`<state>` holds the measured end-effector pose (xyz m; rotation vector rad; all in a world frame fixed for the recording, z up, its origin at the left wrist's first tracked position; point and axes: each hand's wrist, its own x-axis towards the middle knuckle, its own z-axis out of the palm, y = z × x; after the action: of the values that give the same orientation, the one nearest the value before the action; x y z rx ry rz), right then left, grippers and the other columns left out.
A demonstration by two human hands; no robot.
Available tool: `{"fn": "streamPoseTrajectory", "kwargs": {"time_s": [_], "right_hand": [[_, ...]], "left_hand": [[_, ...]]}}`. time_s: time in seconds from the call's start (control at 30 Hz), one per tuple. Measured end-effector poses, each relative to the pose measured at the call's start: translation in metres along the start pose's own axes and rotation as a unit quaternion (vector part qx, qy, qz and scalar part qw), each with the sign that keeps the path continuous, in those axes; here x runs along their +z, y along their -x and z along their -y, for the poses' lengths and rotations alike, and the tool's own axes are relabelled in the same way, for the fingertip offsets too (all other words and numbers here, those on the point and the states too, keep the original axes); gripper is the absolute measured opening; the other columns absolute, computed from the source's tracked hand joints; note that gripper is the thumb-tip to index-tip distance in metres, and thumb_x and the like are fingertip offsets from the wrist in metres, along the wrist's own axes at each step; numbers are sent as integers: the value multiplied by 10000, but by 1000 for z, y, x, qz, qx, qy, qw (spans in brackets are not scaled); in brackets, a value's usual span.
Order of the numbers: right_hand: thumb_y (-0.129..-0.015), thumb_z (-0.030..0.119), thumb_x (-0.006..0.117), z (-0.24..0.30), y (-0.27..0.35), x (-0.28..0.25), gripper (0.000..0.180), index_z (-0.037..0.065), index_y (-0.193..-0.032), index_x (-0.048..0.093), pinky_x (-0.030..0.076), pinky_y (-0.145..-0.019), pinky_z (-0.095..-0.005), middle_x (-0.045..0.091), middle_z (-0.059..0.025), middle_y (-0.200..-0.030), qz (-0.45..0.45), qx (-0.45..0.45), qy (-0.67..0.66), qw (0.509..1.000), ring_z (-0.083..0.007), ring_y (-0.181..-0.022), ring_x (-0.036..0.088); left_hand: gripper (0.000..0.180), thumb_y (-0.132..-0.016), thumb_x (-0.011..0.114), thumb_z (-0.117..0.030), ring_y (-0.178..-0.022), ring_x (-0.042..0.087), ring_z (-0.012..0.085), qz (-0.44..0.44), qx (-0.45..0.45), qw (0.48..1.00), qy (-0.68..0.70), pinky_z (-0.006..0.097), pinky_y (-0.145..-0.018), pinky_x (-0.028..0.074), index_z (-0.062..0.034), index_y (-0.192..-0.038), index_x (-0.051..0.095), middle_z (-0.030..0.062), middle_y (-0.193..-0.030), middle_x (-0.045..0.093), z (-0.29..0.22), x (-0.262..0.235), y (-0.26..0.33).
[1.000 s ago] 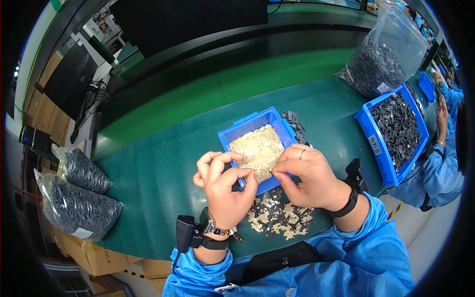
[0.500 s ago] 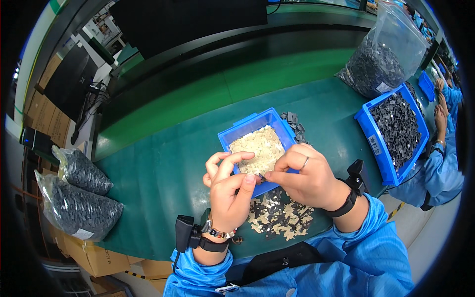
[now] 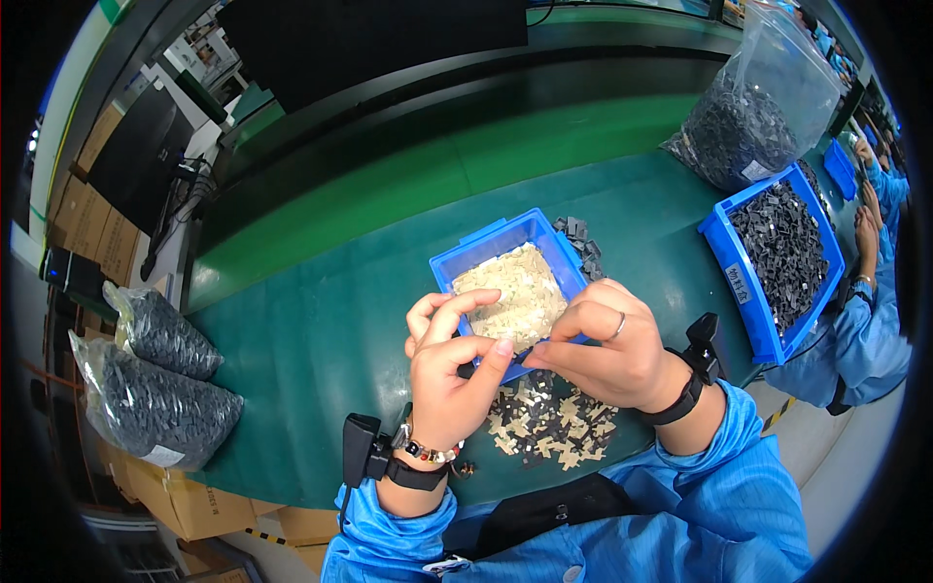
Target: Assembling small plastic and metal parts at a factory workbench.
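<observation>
Both hands, left hand and right hand, are pinching a tiny part together, too small to make out. It's hovering over the near edge of a small blue bin of beige pieces, just above a loose pile of beige-and-dark parts lying on the green bench.

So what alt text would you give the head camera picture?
A person's left hand and right hand pinch a small part together above a blue bin of beige pieces, with assembled beige-and-black pieces piled on the green table.
</observation>
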<state>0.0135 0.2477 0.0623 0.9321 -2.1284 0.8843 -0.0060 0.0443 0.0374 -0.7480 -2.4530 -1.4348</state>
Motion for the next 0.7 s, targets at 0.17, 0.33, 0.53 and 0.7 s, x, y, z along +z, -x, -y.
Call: {"fn": "streamPoseTrajectory", "kwargs": {"time_s": [0.17, 0.33, 0.53, 0.7], "right_hand": [[-643, 92, 772, -2, 3, 1, 160, 77, -783, 694, 420, -581, -329, 563, 1, -740, -3, -1, 1, 1000, -190, -679, 563], [-652, 53, 747, -4, 3, 0, 190, 86, -832, 699, 426, -587, -336, 567, 1, -751, 16, 17, 16, 1000, -199, -694, 570], [-762, 113, 714, 9, 2, -7, 84, 59, -815, 677, 488, -585, -422, 596, -93, -669, 225, 82, -98, 966, -308, -630, 616], [-800, 217, 708, 19, 2, -5, 218, 58, -949, 700, 519, -604, -431, 639, -138, -672, 443, 142, -51, 884, -352, -644, 642]], "left_hand": [[27, -727, 749, -94, -1186, 420, 308, -2, 1, 1000, 20, 441, -993, 315, -115, -726, 732, 24, -1220, 647, -1, 0, -1], [62, -715, 721, -23, -1158, 434, 301, -63, 6, 994, 85, 434, -1017, 331, -85, -720, 723, 74, -1205, 651, 2, 1, -1], [280, -778, 670, -32, -1182, 423, 304, -117, -9, 993, 19, 418, -1024, 342, -19, -1055, 702, 115, -1254, 625, 11, 7, 1], [483, -783, 604, 9, -1242, 395, 357, -105, -12, 993, -50, 452, -1062, 309, -13, -1265, 592, 163, -1455, 438, 15, 14, 1]]}}
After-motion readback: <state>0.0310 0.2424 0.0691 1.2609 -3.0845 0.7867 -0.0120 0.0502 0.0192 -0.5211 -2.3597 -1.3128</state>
